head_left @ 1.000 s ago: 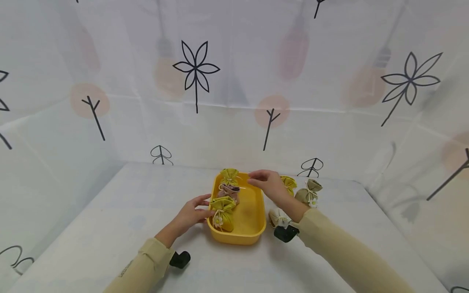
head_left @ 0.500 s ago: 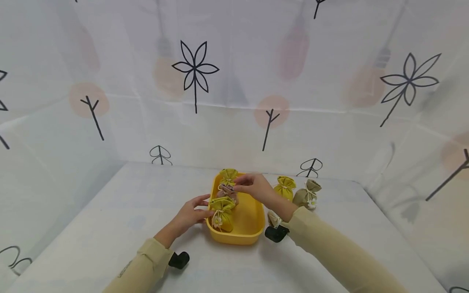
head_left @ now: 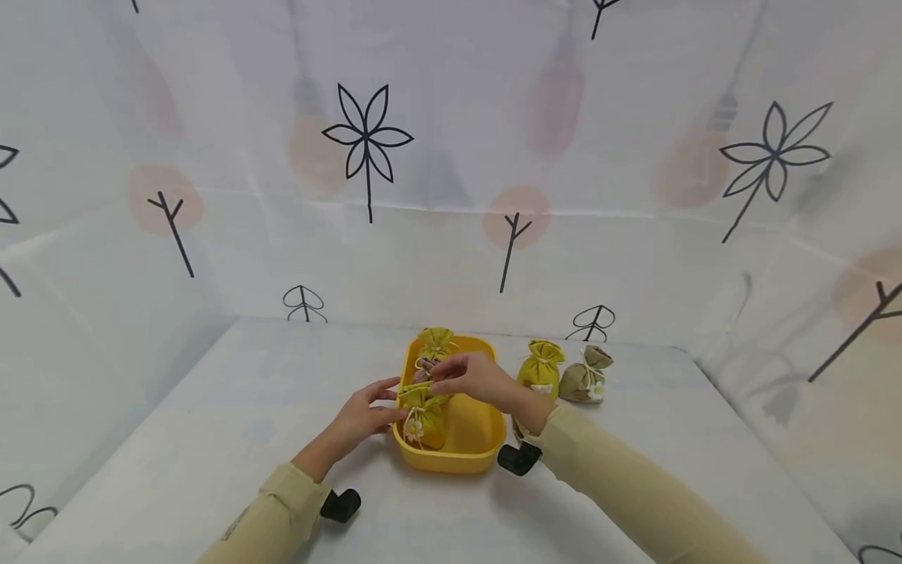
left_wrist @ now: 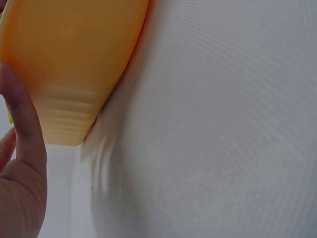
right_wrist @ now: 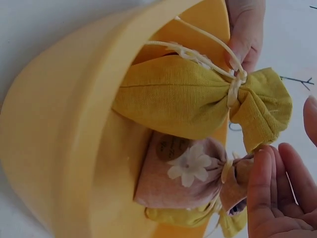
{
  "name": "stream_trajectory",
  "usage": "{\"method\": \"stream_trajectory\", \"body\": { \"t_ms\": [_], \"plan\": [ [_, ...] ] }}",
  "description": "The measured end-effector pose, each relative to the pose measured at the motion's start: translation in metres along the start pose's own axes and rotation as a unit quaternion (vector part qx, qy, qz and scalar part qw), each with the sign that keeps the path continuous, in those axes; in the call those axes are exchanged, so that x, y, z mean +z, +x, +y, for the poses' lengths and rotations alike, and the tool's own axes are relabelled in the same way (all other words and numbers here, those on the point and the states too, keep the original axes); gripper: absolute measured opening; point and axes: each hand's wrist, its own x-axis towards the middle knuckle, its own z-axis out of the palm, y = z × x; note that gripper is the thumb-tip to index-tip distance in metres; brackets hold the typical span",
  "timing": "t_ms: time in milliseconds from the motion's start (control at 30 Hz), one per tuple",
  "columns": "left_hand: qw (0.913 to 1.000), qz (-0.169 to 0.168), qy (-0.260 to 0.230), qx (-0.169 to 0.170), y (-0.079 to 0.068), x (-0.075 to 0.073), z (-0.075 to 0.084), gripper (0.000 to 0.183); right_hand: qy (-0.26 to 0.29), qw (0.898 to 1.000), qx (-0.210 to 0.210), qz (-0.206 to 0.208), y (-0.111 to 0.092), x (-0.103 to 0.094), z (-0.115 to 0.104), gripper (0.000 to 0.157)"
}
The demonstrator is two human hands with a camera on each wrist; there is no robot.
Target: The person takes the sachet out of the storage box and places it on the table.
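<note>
Gripping the side of the yellow tray (head_left: 451,464) with the left hand (head_left: 355,421), I had the right hand (head_left: 485,381), thumb and fingers apart, at the top of the nearest yellow pouch (head_left: 427,427), inside the tray.

Yellow tub (head_left: 470,427), mustard pouches (right_wrist: 173,96), pink pouch (right_wrist: 161,191), flower-patterned backdrop (head_left: 437,149)

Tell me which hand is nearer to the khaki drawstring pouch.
Right. The right hand is over the yellow plastic tub, left of the khaki drawstring pouch; the left hand is farther away, at the tub's left rim.
</note>
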Motion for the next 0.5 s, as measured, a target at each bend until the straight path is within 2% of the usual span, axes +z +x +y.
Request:
{"method": "stream_trajectory", "body": {
  "t_ms": [200, 500],
  "plan": [
    [1.0, 0.0, 0.002, 0.002, 0.0, -0.002, -0.003, 0.068, -0.002, 1.0, -0.007, -0.012, 0.001, 0.007, -0.002, 0.029],
    [0.9999, -0.006, -0.008, 0.005, 0.001, -0.001, -0.003, 0.068, -0.022, 1.0, -0.002, -0.001, 0.003, 0.012, 0.001, 0.015]
  ]
}}
